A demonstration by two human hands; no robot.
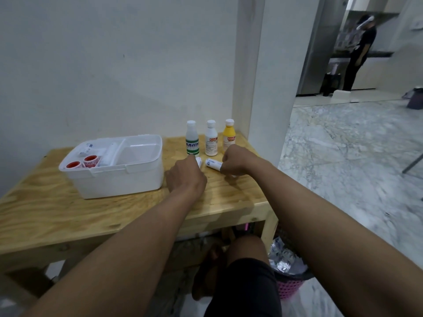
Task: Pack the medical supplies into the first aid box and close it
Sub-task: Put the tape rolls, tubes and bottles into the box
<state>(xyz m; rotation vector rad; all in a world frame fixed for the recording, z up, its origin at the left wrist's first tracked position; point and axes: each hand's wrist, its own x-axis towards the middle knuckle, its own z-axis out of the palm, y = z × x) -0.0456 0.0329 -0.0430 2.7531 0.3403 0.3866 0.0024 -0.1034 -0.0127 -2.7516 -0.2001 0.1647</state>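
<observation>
A white first aid box (128,177) stands open on the wooden table (68,216), holding two red tape rolls (82,163) and a white item in its left compartment. Three bottles stand behind my hands: clear with a green label (192,138), white (211,138), yellow (229,135). My left hand (185,177) is closed over one white bandage roll (198,161), mostly hidden. My right hand (235,161) grips the end of a second white bandage roll (213,164) lying on the table.
A white wall and pillar (263,88) rise right behind the table. A pink waste basket (289,282) sits under the table's right end. A person stands far off at the back right (359,53). Marble floor lies to the right.
</observation>
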